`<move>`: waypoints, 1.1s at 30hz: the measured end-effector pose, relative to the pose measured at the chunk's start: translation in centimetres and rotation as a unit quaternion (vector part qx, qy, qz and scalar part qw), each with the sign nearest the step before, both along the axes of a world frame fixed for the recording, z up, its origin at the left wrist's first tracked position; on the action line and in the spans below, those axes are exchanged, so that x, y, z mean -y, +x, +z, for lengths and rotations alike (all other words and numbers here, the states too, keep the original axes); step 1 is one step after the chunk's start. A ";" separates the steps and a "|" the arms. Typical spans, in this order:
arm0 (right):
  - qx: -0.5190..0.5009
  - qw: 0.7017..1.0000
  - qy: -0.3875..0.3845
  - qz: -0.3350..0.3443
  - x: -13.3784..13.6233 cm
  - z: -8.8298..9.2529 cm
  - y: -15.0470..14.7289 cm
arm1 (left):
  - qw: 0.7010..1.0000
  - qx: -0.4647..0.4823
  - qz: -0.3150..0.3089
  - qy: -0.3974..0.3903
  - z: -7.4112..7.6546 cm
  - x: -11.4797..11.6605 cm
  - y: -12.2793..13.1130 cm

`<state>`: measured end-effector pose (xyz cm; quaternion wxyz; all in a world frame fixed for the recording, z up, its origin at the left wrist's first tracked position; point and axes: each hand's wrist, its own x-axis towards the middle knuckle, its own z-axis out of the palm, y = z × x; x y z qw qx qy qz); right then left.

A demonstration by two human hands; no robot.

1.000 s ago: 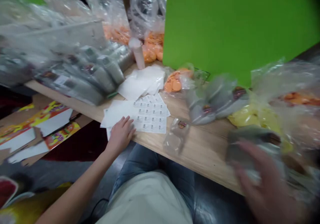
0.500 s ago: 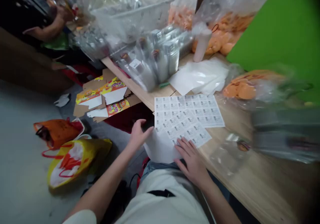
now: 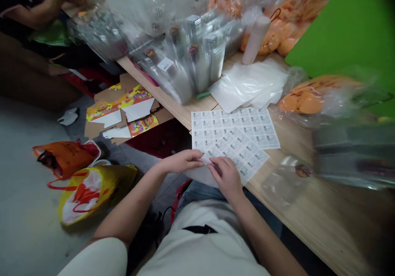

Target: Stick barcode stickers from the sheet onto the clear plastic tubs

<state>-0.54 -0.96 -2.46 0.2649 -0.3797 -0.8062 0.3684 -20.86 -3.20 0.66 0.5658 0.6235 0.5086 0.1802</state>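
Desk (image 3: 335,228) shows some wood along its front edge, toward the right. Label sheets (image 3: 233,144) overlap left of there, one curling past that edge, pinched by both left hand (image 3: 182,161) and right hand (image 3: 228,176). Clear pack (image 3: 284,182) sits just right.

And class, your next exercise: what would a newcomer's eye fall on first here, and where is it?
Probably the bright green panel at upper right. Next, perhaps, the yellow bag on the floor at left. Then the printed sheets near the middle, with the left hand and right hand at their near edge.
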 end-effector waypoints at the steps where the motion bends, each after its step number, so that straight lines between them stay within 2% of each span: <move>1: -0.012 1.000 -0.027 -0.006 -0.2 -0.1 -0.1 | 1.000 -0.025 -0.005 0.015 0.2 -0.2 0.2; 3: -0.046 0.994 -0.096 -0.022 -0.8 -0.1 0.1 | 0.998 -0.059 -0.020 0.028 0.5 -0.7 0.5; 7: -0.125 0.961 -0.238 -0.067 -2.2 0.4 0.5 | 0.992 -0.101 -0.064 0.042 1.7 -2.0 0.8; 9: -0.148 0.948 -0.265 -0.099 -2.9 0.4 0.7 | 0.988 -0.114 -0.091 0.049 2.2 -2.8 0.7; 11: -0.176 0.931 -0.277 -0.161 -3.6 0.0 0.8 | 0.984 -0.135 -0.097 0.061 2.3 -3.7 0.5; 13: -0.219 0.900 -0.283 -0.250 -4.4 -0.7 0.9 | 0.976 -0.188 -0.065 0.087 1.9 -5.0 0.2; 16: -0.281 0.847 -0.276 -0.357 -5.8 -1.5 1.1 | 0.939 -0.311 0.011 0.148 0.7 -7.9 -0.2; 18: -0.307 0.824 -0.272 -0.390 -6.4 -1.4 1.3 | 0.916 -0.353 0.024 0.187 -0.1 -9.8 -0.3; 20: -0.325 0.810 -0.267 -0.409 -6.3 -1.0 1.6 | 0.905 -0.351 0.047 0.236 -0.3 -11.0 0.3; 21: -0.322 0.815 -0.252 -0.411 -6.0 -0.6 1.9 | 0.906 -0.332 0.070 0.255 -0.2 -11.1 1.0; 23: -0.275 0.858 -0.174 -0.397 -4.9 0.2 2.7 | 0.931 -0.238 0.123 0.247 0.4 -10.2 3.3; 24: -0.231 0.891 -0.111 -0.376 -4.1 0.7 3.2 | 0.955 -0.161 0.140 0.206 0.7 -9.3 4.8; 25: -0.178 0.923 -0.042 -0.340 -3.2 1.1 3.7 | 0.980 -0.057 0.144 0.125 1.1 -8.1 6.5; 26: -0.125 0.947 0.022 -0.297 -2.3 1.4 4.3 | 0.986 0.061 0.152 0.026 1.4 -6.8 8.2; 27: -0.080 0.962 0.070 -0.253 -1.5 1.8 4.9 | 0.971 0.159 0.168 -0.059 1.6 -5.5 9.9; 29: -0.010 0.977 0.116 -0.177 0.1 2.3 6.6 | 0.928 0.270 0.207 -0.151 1.7 -3.5 12.6; 31: 0.043 0.980 0.122 -0.154 1.5 2.6 9.1 | 0.913 0.289 0.230 -0.172 1.3 -2.7 14.2; 33: 0.083 0.965 0.123 -0.214 2.8 2.4 12.2 | 0.931 0.245 0.238 -0.127 0.2 -3.2 14.6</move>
